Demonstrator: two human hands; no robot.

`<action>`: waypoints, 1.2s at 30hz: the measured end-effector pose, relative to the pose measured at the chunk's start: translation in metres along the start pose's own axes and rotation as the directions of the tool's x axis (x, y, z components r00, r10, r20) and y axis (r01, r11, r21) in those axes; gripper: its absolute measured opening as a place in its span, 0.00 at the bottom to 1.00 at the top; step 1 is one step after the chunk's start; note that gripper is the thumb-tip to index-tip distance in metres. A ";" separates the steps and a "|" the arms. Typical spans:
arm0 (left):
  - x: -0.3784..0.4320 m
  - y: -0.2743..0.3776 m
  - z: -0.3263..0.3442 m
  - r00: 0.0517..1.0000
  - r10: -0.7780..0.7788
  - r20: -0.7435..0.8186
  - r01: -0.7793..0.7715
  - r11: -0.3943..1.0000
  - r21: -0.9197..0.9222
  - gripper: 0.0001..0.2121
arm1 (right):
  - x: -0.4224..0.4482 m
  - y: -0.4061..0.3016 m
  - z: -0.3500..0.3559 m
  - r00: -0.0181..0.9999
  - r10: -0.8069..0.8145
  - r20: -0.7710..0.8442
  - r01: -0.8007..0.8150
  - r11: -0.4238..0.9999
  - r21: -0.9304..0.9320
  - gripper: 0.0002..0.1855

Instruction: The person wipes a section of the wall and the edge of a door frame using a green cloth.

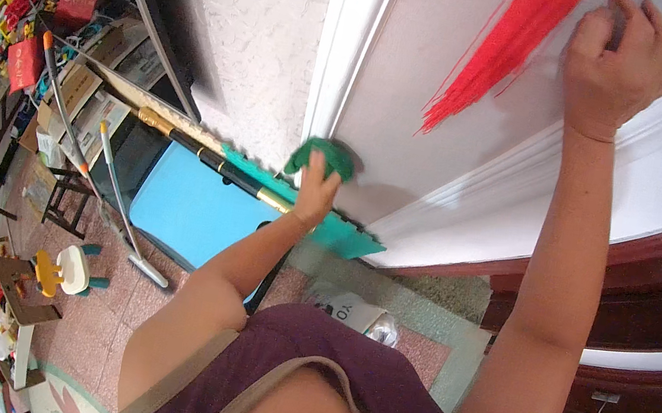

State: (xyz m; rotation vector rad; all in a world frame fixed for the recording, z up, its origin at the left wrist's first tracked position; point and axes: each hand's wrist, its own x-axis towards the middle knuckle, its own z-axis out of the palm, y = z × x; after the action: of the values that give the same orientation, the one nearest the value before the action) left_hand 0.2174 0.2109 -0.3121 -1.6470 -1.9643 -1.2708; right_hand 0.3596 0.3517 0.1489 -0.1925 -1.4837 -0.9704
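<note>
My left hand presses a bunched green cloth against the lower end of a white moulding. Past the cloth runs a flat teal strip along the bottom edge. My right hand is raised at the upper right, its fingers curled near the pale panel; whether it holds anything cannot be told. Left of it hangs a bundle of red tassel strands, its frayed ends lying over the panel.
A black and gold pole lies by a light blue panel. Further left are a squeegee, cardboard boxes and a small child's chair. A plastic bag rests on the floor near my body; dark red woodwork stands right.
</note>
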 end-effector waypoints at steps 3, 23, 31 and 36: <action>0.032 0.038 -0.005 0.933 0.326 0.153 -0.328 0.944 -0.011 0.11 | 0.003 0.010 -0.004 0.999 -0.047 0.018 0.049 0.995 -0.086 0.11; 0.087 0.073 -0.021 0.957 0.212 0.198 -0.219 0.976 0.014 0.15 | 0.007 -0.001 -0.016 0.984 0.174 0.024 -0.175 0.968 0.179 0.16; 0.076 0.083 -0.019 0.980 0.110 0.165 -0.114 0.993 0.010 0.14 | 0.054 -0.075 -0.013 0.542 0.694 0.473 -0.788 0.224 0.573 0.25; 0.081 0.107 -0.022 0.984 0.111 0.137 -0.123 0.989 0.082 0.16 | 0.073 -0.062 -0.023 0.135 0.507 0.851 -0.921 -0.253 0.297 0.16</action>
State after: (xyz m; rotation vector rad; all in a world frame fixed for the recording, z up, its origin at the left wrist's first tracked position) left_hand 0.2808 0.2432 -0.1962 -1.8140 -1.9350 -1.0393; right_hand 0.3221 0.2668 0.1827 -0.5589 -1.5745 1.1530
